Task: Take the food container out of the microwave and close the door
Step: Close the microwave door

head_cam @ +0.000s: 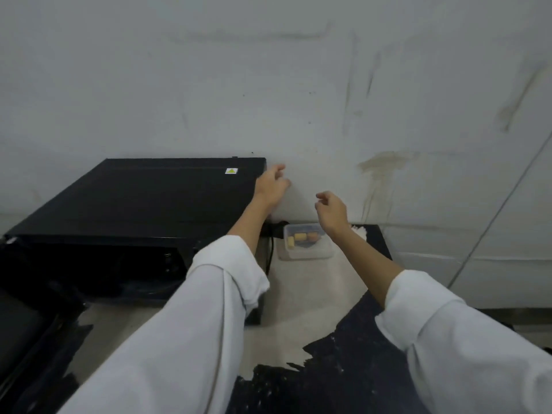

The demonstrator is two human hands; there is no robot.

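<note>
Fingers (321, 198) of our right hand (331, 212) loosely apart, empty, just above the food container (307, 243) on the bench (328, 282), right of the microwave (134, 198); left hand (271, 186) spread at its far-right corner; door (27, 333) open, near-left, likely left hand's job.

Food container (304, 242): clear plastic, rectangular, sits flat and upright just right of the microwave (134, 201), outside it. Yellow and orange food pieces inside; lid unclear. Microwave: black box, top face showing, small white sticker with yellow-green triangle near its back right corner. Door (27, 333) swung open at front left, cavity dark.
</note>
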